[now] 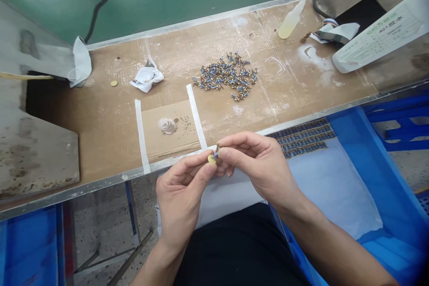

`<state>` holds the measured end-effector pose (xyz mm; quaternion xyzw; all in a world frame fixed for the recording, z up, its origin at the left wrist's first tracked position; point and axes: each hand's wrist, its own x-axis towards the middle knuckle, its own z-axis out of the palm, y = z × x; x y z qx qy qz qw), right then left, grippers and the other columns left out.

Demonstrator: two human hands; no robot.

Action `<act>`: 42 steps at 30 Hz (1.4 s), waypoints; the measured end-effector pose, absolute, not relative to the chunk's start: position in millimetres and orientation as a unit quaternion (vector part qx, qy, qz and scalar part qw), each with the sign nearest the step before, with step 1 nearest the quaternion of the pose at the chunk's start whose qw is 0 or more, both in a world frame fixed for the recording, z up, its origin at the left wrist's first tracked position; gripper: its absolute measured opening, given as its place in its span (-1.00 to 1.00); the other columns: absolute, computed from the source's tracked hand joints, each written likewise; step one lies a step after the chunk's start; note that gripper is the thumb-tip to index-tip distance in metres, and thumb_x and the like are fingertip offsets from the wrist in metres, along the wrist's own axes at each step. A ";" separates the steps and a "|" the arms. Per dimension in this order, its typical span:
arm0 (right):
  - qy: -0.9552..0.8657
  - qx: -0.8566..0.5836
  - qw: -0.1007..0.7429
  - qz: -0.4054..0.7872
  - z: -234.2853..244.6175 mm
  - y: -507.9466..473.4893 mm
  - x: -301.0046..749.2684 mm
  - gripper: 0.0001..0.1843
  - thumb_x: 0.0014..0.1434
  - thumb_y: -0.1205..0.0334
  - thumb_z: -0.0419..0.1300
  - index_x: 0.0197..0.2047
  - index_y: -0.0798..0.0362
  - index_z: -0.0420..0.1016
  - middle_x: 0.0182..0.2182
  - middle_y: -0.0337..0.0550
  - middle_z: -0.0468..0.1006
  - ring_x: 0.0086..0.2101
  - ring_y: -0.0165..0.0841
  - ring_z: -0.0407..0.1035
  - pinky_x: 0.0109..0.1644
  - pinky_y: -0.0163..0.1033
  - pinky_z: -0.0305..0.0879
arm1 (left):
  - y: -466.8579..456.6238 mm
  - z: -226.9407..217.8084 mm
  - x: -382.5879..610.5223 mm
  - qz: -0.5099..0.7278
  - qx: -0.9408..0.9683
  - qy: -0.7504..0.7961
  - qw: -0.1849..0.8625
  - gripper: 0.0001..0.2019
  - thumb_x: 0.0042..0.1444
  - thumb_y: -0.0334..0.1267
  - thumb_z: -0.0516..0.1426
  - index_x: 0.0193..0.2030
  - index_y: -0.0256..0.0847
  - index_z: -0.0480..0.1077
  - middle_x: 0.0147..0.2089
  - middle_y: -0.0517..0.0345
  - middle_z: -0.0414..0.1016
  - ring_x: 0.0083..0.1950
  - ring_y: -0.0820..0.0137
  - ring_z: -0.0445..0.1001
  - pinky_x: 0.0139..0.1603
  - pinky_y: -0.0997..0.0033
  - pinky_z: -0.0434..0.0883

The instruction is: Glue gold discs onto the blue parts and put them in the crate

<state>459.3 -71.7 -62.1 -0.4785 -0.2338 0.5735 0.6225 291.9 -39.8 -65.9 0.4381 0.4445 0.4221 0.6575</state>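
Note:
My left hand [182,192] pinches a small round yellow disc [212,159] between thumb and fingertips, just off the bench's front edge. Meeting it from the right, my right hand [256,161] grips a small blue and brass-coloured part [216,153] that touches or nearly touches the disc; my fingers partly cover both. On the bench beyond lies a loose pile of similar blue and brass parts [228,76]. A small clear plastic piece [167,126] rests on a cardboard patch [157,145] between two white tape strips.
At the right stand a squeeze bottle [290,24] of yellowish liquid and a large white labelled bottle [382,31], tilted. Crumpled white paper [147,77] and another yellow disc [114,83] lie left. Below right, a blue crate [392,178] holds rows of parts [301,137] on white sheet.

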 end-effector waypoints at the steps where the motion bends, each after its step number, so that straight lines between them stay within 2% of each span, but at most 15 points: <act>1: -0.234 -0.478 0.622 0.575 -62.6 -72.1 459.8 -0.71 0.28 0.02 0.69 -0.08 -0.04 0.82 -0.32 -0.18 0.79 -0.36 -0.32 0.67 -0.29 -0.28 0.67 | -39.8 -65.9 292.0 0.419 0.437 0.442 0.662 -0.84 0.36 -0.30 0.51 0.03 -0.02 0.83 0.04 0.11 0.88 0.02 0.18 0.88 0.06 0.32 0.84; 5: -0.233 -0.486 0.618 0.572 -60.8 -73.7 461.0 -0.68 0.27 -0.03 0.69 -0.09 -0.04 0.81 -0.33 -0.19 0.79 -0.36 -0.31 0.67 -0.29 -0.26 0.67 | -40.3 -66.0 291.2 0.406 0.436 0.443 0.670 -0.84 0.37 -0.30 0.51 0.04 -0.01 0.83 0.07 0.11 0.88 0.05 0.16 0.87 0.10 0.27 0.84; 12: -0.240 -0.509 0.620 0.547 -50.8 -74.8 458.2 -0.70 0.28 -0.04 0.68 -0.11 -0.05 0.82 -0.38 -0.21 0.77 -0.38 -0.30 0.68 -0.28 -0.25 0.69 | -41.2 -66.9 291.8 0.415 0.440 0.445 0.661 -0.82 0.35 -0.31 0.52 0.05 0.00 0.83 0.06 0.14 0.88 0.04 0.19 0.88 0.09 0.35 0.83; 18: -0.249 -0.544 0.613 0.516 -45.2 -77.5 454.7 -0.71 0.26 -0.07 0.69 -0.13 -0.11 0.83 -0.34 -0.23 0.78 -0.35 -0.22 0.70 -0.17 -0.08 0.81 | -42.6 -67.3 293.3 0.429 0.458 0.465 0.624 -0.81 0.31 -0.31 0.54 0.03 0.01 0.83 0.04 0.14 0.88 0.02 0.14 0.89 0.04 0.31 0.85; 23: -0.266 -0.552 0.613 0.498 -45.0 -81.8 450.5 -0.85 0.34 0.05 0.63 -0.10 -0.14 0.85 -0.25 -0.21 0.81 -0.27 -0.21 0.74 -0.05 -0.08 0.83 | -43.3 -67.1 293.8 0.447 0.493 0.460 0.588 -0.78 0.33 -0.36 0.52 0.05 0.03 0.84 0.01 0.16 0.88 -0.06 0.22 0.88 0.02 0.36 0.84; 27: -0.268 -0.553 0.616 0.493 -47.8 -83.2 447.9 -0.88 0.35 0.09 0.63 -0.09 -0.16 0.86 -0.20 -0.21 0.82 -0.22 -0.19 0.75 -0.02 -0.05 0.83 | -43.0 -65.5 293.8 0.449 0.512 0.460 0.570 -0.77 0.34 -0.38 0.51 0.04 0.05 0.84 -0.02 0.22 0.88 -0.10 0.32 0.86 0.05 0.42 0.81; 35: -0.277 -0.551 0.615 0.492 -52.9 -79.9 447.5 -0.90 0.37 0.12 0.61 -0.08 -0.15 0.85 -0.23 -0.23 0.82 -0.24 -0.20 0.74 -0.08 -0.11 0.79 | -41.1 -65.5 293.6 0.446 0.519 0.464 0.562 -0.76 0.36 -0.38 0.49 0.08 0.02 0.83 0.03 0.19 0.88 -0.04 0.28 0.87 0.07 0.39 0.82; 39: -0.338 -0.568 0.613 0.433 -53.9 -82.1 447.5 -0.91 0.44 0.18 0.55 -0.02 -0.20 0.85 -0.11 -0.24 0.82 -0.13 -0.19 0.73 0.02 -0.08 0.76 | -38.9 -63.7 290.4 0.439 0.521 0.463 0.567 -0.70 0.34 -0.38 0.51 0.15 0.00 0.80 0.04 0.18 0.87 -0.02 0.28 0.86 0.11 0.39 0.81; 42: -0.402 -0.579 0.606 0.369 -55.2 -85.6 448.4 -0.84 0.48 0.25 0.51 0.03 -0.25 0.83 -0.07 -0.25 0.80 -0.08 -0.17 0.72 0.05 -0.04 0.73 | -37.4 -61.2 285.8 0.426 0.555 0.464 0.543 -0.78 0.35 -0.37 0.50 0.08 -0.04 0.81 0.01 0.15 0.87 -0.02 0.28 0.85 0.11 0.39 0.79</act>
